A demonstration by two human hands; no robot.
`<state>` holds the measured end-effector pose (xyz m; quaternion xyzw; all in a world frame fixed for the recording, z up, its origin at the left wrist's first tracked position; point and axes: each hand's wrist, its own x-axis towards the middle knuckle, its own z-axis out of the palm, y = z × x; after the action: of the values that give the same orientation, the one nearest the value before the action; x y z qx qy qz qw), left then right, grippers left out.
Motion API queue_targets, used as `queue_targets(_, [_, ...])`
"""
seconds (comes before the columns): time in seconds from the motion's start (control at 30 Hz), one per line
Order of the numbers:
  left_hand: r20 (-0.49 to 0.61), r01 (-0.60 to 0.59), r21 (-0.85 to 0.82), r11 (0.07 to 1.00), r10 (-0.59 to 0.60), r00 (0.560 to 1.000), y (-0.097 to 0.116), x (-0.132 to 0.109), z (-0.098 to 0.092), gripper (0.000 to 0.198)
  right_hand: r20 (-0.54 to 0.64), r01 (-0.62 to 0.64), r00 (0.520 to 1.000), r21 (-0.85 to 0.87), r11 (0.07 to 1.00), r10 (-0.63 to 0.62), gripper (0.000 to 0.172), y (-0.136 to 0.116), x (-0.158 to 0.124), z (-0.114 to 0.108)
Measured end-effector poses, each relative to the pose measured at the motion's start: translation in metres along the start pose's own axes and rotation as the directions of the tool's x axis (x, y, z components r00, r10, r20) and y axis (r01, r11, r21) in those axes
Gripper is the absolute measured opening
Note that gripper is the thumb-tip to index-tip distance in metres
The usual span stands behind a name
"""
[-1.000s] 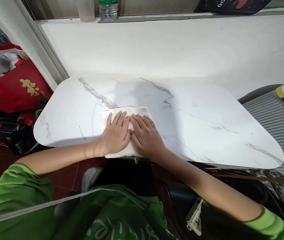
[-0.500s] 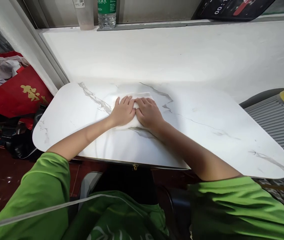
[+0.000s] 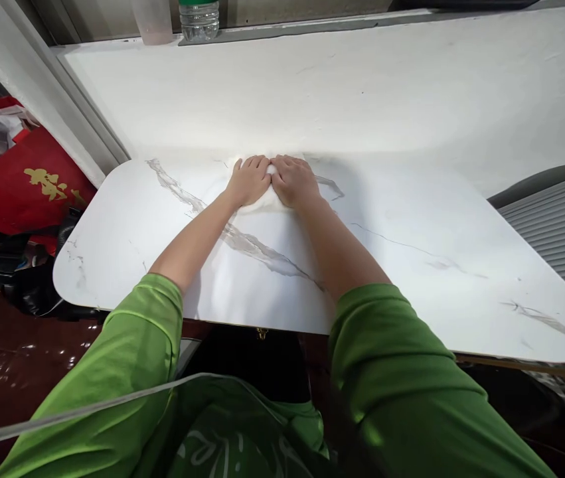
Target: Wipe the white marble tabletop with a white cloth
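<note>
A white cloth (image 3: 268, 200) lies on the white marble-patterned tabletop (image 3: 402, 265), close to its back edge. My left hand (image 3: 249, 179) presses down on the cloth's left part, and my right hand (image 3: 295, 179) presses on its right part. The thumbs nearly meet at the middle. Fingers of both hands point toward the wall and bend over the cloth, which is partly hidden beneath them.
Behind the tabletop rises a white wall (image 3: 362, 93) with a ledge holding a clear bottle (image 3: 199, 23) and a translucent cup (image 3: 153, 21). A red bag (image 3: 23, 179) stands at the left. At the right is a grey ribbed object (image 3: 556, 219).
Both hands and the cloth have slid forward across the tabletop toward the wall. My arms are stretched farther out, and the view has tilted down slightly.
</note>
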<state>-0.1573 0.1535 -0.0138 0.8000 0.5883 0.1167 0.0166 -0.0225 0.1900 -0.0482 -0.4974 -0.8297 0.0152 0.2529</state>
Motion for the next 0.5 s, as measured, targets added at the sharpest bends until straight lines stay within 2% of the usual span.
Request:
queue_targets(0.27, [-0.002, -0.003, -0.005, 1.000, 0.003, 1.000, 0.009, -0.017, -0.002, 0.049, 0.013, 0.007, 1.000, -0.017, 1.000, -0.007, 0.049, -0.006, -0.022, -0.010])
queue_targets(0.5, [0.036, -0.038, -0.036, 0.999, 0.039, 0.999, 0.039, -0.063, -0.010, 0.048, 0.040, 0.040, 0.998, -0.039, 0.998, -0.039, 0.051, -0.018, -0.077, -0.036])
